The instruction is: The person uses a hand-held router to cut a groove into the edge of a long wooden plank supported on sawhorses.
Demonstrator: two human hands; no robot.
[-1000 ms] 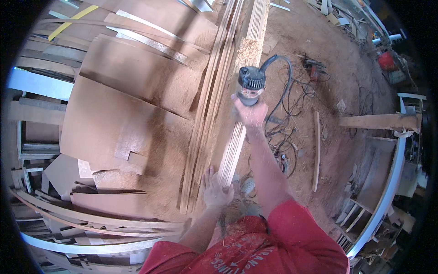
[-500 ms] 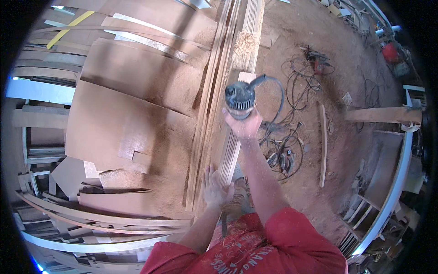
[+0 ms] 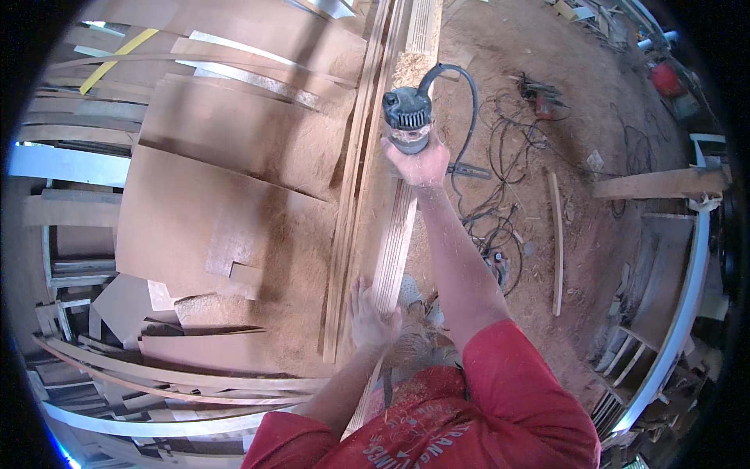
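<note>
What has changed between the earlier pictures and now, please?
The right hand first drew the router nearer, then pushed it away again along the board. Nothing was taken hold of or let go; the left hand stays on the board.

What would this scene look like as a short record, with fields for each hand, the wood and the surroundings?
Left hand: resting on the grooved wood, fingers extended
Right hand: gripping a dark corded power tool over that wood
Shavings: heaped just beyond the tool
Left side: long narrow strips, brown sheets
Right floor: dark cables, loose wooden strip
Clothing: red shirt
</note>
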